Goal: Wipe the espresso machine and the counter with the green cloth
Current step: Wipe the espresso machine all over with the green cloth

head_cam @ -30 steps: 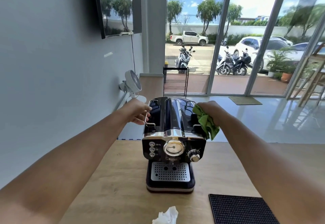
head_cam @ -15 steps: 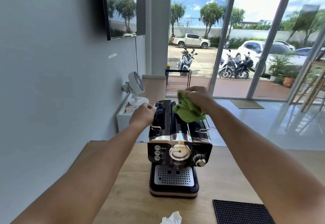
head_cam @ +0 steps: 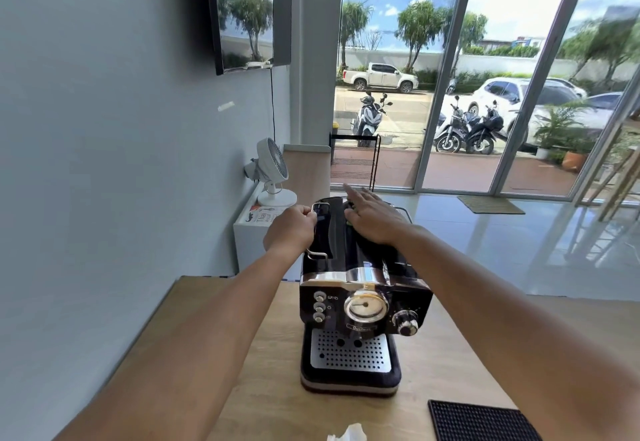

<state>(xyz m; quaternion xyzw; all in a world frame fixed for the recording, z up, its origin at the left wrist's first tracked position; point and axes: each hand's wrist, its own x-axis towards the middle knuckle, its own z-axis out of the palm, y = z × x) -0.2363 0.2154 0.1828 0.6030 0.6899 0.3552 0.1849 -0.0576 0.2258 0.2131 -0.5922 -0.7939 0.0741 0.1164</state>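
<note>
Down onto the top of the espresso machine (head_cam: 360, 305) goes the right hand (head_cam: 372, 218), which a moment ago held the green cloth (head_cam: 349, 220) bunched up in the air. Its fingers are now stretched flat, pressing the cloth under the palm, so only a sliver of green shows at the hand's left edge. The left hand (head_cam: 291, 231) stays curled round the wire rail (head_cam: 317, 253) on the machine's left side, steadying it. I'd say the wiping of the top is properly under way, with the front panel and the counter (head_cam: 263, 364) seemingly still to do.
</note>
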